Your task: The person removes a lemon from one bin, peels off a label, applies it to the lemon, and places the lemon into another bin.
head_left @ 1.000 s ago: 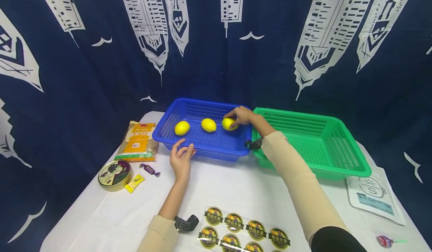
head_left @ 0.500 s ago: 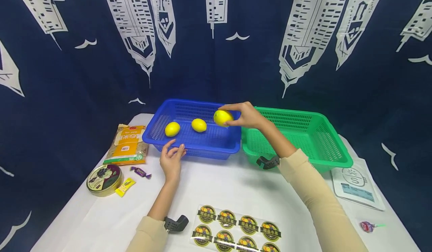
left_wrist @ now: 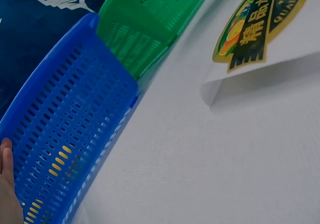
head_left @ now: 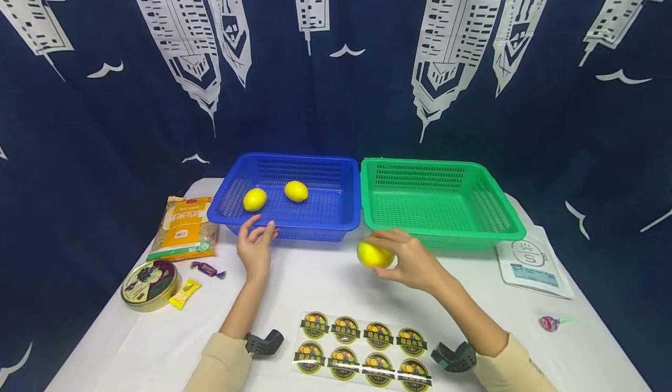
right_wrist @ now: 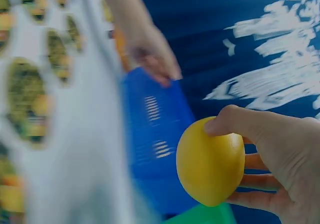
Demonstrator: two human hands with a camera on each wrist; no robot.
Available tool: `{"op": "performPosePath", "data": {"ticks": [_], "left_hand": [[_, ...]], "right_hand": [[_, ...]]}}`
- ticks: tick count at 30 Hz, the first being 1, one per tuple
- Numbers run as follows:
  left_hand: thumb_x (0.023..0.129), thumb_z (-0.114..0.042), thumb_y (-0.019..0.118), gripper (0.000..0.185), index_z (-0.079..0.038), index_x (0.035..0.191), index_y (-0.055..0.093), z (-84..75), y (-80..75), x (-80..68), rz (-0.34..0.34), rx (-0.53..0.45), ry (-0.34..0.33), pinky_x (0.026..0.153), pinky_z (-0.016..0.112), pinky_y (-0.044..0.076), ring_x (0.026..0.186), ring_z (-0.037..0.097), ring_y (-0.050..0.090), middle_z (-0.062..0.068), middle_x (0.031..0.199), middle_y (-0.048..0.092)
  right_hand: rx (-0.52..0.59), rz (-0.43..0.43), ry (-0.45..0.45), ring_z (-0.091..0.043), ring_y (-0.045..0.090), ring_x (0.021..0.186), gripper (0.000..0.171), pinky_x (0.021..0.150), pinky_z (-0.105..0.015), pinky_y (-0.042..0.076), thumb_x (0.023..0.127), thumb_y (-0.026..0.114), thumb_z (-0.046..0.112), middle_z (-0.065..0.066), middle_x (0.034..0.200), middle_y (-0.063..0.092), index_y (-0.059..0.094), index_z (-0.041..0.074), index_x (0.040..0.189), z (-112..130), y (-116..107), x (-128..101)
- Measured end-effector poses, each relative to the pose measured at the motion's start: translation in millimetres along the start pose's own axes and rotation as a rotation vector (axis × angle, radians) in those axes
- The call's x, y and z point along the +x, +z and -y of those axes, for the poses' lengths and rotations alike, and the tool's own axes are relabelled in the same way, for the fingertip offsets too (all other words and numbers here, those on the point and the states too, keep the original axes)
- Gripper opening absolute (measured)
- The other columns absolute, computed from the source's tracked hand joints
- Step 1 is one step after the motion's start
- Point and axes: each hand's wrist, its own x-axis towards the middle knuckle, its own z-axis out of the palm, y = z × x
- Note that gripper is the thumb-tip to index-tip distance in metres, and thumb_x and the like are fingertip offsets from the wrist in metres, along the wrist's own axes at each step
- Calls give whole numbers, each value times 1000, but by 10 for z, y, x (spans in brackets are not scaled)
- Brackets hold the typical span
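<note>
My right hand (head_left: 412, 263) holds a yellow lemon (head_left: 374, 255) between thumb and fingers, above the white table in front of the green basket (head_left: 446, 233). In the right wrist view the thumb lies over the lemon (right_wrist: 210, 169), with the fingers behind it. My left hand (head_left: 254, 249) rests at the front rim of the blue basket (head_left: 315, 228), fingers relaxed and fingertips on the rim. Two more lemons lie in that basket: one lemon (head_left: 254, 199) at the left and another lemon (head_left: 296, 191) nearer the middle.
A sticker sheet (head_left: 362, 351) with round labels lies at the front. On the left are a grain bag (head_left: 184, 228), a round tin (head_left: 149, 284), a purple candy (head_left: 208, 269) and a yellow candy (head_left: 185, 294). A white packet (head_left: 532, 261) and a lollipop (head_left: 549, 323) lie right.
My right hand has lifted the third lemon out of the blue basket and brought it toward me and right, over the table. My left hand stays at the rim. The head view has shifted right.
</note>
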Motion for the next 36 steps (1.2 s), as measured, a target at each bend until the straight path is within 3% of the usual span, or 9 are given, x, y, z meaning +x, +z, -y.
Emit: {"op": "performPosePath", "data": {"ticks": [4, 9, 18, 24, 31, 33, 36], "left_hand": [[81, 2, 68, 41, 11, 116, 49, -32, 10, -18, 3, -1, -11, 71, 32, 56, 67, 17, 68, 16, 73, 63], [80, 2, 68, 40, 10, 115, 50, 0, -7, 2, 3, -33, -14, 71, 32, 56, 67, 19, 67, 14, 71, 62], [79, -6, 71, 44, 4, 117, 52, 170, -49, 73, -2, -43, -22, 73, 31, 56, 68, 15, 67, 6, 70, 62], [80, -6, 71, 42, 3, 117, 51, 193, -72, 66, 23, 25, -16, 72, 31, 56, 67, 15, 67, 11, 73, 63], [84, -11, 68, 45, -6, 125, 50, 92, -172, -37, 163, 378, 36, 65, 26, 57, 69, 17, 68, 17, 88, 67], [83, -9, 69, 42, -6, 123, 53, 38, -211, -130, 244, 456, 45, 65, 24, 56, 70, 21, 67, 15, 88, 68], [82, -10, 71, 34, -6, 114, 60, -15, -292, -294, 430, 503, 30, 69, 22, 55, 76, 21, 67, 11, 88, 68]], "right_hand": [[-48, 78, 37, -28, 57, 102, 48, 84, -40, 53, 67, 78, 20, -11, 111, 63, 66, 9, 112, 33, 253, -213], [-66, 128, 7, -25, 58, 99, 48, 83, -40, 53, 69, 77, 22, -9, 108, 64, 66, 6, 112, 37, 531, -312], [111, 109, 147, -15, 52, 111, 55, 98, -37, 43, 70, 79, 31, -1, 119, 61, 62, 12, 119, -93, 712, -429], [201, 41, 125, -16, 54, 109, 56, 95, -40, 45, 70, 81, 31, -1, 117, 62, 63, 10, 118, -166, 753, -496], [239, 2, 104, -17, 54, 108, 57, 94, -41, 46, 69, 81, 31, 0, 116, 62, 63, 10, 118, -209, 781, -515], [242, 1, 96, -17, 54, 108, 58, 95, -41, 45, 69, 81, 31, 0, 117, 62, 62, 10, 119, -215, 781, -508], [236, -12, 86, -17, 53, 109, 59, 95, -40, 45, 69, 81, 32, -1, 118, 62, 62, 9, 120, -214, 766, -495]]}}
